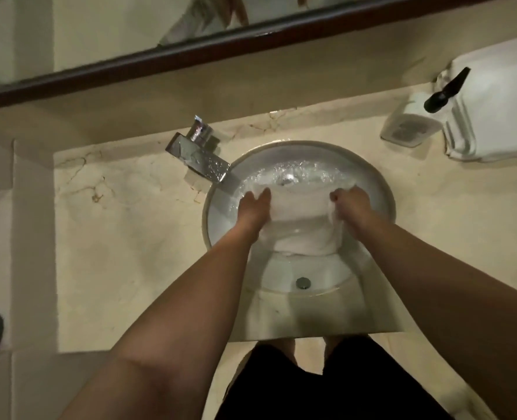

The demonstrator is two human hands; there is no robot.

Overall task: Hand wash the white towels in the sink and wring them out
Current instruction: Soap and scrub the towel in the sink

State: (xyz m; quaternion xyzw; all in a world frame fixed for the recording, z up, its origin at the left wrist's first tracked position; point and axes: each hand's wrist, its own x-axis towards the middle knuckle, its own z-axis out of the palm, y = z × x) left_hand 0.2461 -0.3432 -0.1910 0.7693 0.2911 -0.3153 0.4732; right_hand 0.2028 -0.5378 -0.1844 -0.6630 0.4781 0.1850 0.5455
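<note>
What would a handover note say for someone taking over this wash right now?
Left hand: grips the left edge of the wet white cloth towel.
Right hand: grips its right edge.
Towel: stretched between both hands inside the round white ceramic sink, under water running from the square chrome tap.
Folded white towels sit on the counter, far right.
Done: towel soaked.
Left: finish washing, wring out; the folded ones look untouched.

dim warm light, soft blur, wide-angle bending at edges.

No legible txt anywhere; soap dispenser [412, 122] label (dark patch) too blurred to read
</note>
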